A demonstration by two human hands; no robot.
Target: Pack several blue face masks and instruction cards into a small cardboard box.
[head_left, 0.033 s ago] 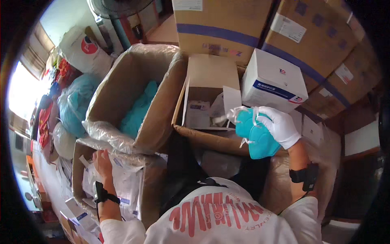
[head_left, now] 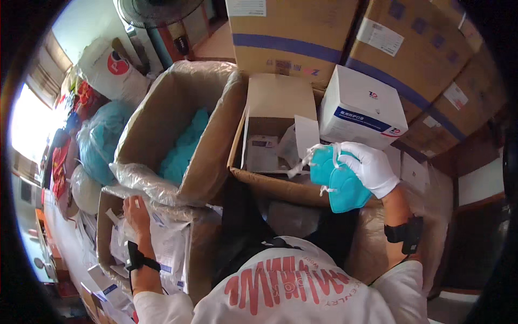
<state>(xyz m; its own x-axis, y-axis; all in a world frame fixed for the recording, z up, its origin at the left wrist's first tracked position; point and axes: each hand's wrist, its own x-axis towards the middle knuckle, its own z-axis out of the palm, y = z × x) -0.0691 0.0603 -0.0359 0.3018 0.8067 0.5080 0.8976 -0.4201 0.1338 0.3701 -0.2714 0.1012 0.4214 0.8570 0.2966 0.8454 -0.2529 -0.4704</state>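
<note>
Teal masks (head_left: 348, 190) held by gloved right hand (head_left: 373, 168), lying below-left of it; left hand (head_left: 138, 217): grip unclear.

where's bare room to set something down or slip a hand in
Bare: atop the white box, before the brown cartons; likely hand room inside the lined carton, between its left wall and the teal pile. Crowded: the packet carton, by the left hand.

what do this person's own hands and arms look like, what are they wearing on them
The right hand wears a white glove; the left hand has none. Each forearm carries a black strap with a dark boxy unit. The sleeves are short and white.
</note>
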